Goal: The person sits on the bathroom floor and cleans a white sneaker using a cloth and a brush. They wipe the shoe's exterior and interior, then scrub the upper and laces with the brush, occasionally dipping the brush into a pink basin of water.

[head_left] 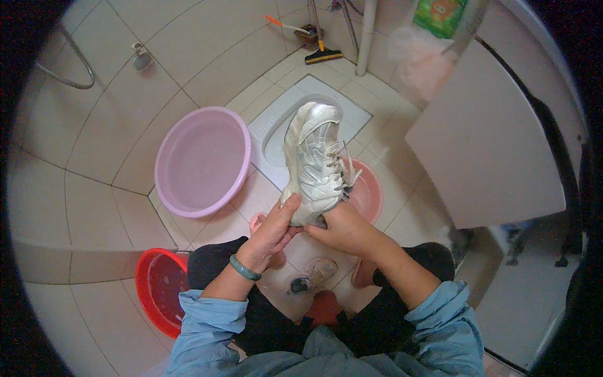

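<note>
"Is there any text you can read?"

"No, not one word, number or sign is legible."

"What about the green package [436,25], the one with orange on it?"

"The orange looks like a picture on its face; any lettering there is too small and blurred to make out."

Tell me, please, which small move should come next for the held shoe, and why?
Perhaps let the right hand gather the lace ends while the left hand supports the white shoe: both hands hold its heel end, and the lace ends stick out loose on its right side.
</note>
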Demonstrator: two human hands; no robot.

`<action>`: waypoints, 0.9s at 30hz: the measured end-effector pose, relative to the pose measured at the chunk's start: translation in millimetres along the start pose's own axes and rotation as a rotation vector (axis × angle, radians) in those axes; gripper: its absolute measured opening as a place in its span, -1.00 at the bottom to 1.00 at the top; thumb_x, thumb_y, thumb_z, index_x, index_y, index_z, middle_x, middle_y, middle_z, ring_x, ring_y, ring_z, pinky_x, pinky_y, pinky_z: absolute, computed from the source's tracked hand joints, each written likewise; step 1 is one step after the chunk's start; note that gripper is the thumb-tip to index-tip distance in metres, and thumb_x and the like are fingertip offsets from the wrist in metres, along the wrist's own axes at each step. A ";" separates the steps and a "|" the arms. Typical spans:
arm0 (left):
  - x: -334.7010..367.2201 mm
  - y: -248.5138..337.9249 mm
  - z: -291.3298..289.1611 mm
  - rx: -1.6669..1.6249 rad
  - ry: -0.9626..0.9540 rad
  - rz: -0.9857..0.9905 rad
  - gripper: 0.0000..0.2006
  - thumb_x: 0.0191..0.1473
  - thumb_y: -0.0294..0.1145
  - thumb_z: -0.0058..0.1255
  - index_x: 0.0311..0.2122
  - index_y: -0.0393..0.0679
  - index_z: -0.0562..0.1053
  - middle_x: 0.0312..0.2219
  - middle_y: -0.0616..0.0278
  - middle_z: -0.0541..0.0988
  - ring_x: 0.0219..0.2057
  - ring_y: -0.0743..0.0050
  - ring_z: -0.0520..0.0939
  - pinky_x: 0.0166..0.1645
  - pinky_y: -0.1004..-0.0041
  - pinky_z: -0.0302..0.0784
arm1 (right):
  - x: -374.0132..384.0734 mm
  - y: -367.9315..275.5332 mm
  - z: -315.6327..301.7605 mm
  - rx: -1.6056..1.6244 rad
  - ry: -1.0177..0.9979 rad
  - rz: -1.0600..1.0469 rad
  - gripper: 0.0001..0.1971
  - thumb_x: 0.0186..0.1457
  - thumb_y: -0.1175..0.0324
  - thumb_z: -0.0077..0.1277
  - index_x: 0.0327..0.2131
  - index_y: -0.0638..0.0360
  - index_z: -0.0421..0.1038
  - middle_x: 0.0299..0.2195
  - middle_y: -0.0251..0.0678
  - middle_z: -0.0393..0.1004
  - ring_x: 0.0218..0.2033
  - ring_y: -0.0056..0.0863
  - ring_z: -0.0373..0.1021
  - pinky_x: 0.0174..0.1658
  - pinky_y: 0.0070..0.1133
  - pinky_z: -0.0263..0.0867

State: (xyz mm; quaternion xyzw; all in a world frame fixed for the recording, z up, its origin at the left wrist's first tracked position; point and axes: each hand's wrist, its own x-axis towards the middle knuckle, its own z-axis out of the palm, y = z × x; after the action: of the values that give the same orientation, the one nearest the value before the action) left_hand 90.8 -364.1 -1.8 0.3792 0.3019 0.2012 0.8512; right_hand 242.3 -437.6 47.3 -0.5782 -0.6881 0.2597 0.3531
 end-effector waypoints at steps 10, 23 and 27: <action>15.1 27.7 -8.8 -0.373 -0.085 0.026 -0.31 -0.04 0.28 -0.30 0.07 -0.04 0.15 -0.06 0.14 0.34 -0.08 0.28 0.40 -0.04 0.27 0.37 | -23.4 -17.6 -44.1 0.546 -0.024 0.403 -0.75 -0.10 0.32 0.01 -0.30 0.14 0.30 -0.42 -0.39 0.33 -0.36 -0.62 0.27 -0.32 -0.60 0.23; -0.4 27.8 30.3 -0.378 -0.292 -0.104 -0.41 0.01 0.15 -0.32 -0.04 -0.15 0.27 -0.20 -0.09 0.43 -0.39 0.17 0.54 -0.43 0.39 0.50 | -64.3 -39.0 -60.5 0.475 0.119 0.385 -0.59 -0.08 0.43 0.03 -0.09 0.19 0.23 -0.22 -0.29 0.35 -0.16 -0.51 0.28 -0.10 -0.59 0.19; 3.1 22.0 34.8 -0.558 -0.514 -0.168 -0.50 0.04 0.02 -0.23 0.03 -0.05 0.23 -0.08 0.15 0.38 -0.12 0.19 0.46 -0.09 -0.01 0.38 | -65.1 -57.0 -45.4 0.403 0.085 0.261 -0.45 -0.10 0.34 0.08 0.01 0.11 0.15 -0.16 -0.18 0.35 -0.16 -0.33 0.33 -0.11 -0.50 0.23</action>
State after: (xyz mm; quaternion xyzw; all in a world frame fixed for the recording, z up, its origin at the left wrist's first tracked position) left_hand 113.8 -366.7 32.4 0.1453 0.0425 0.1036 0.9830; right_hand 248.5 -514.9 106.8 -0.5904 -0.5264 0.4109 0.4534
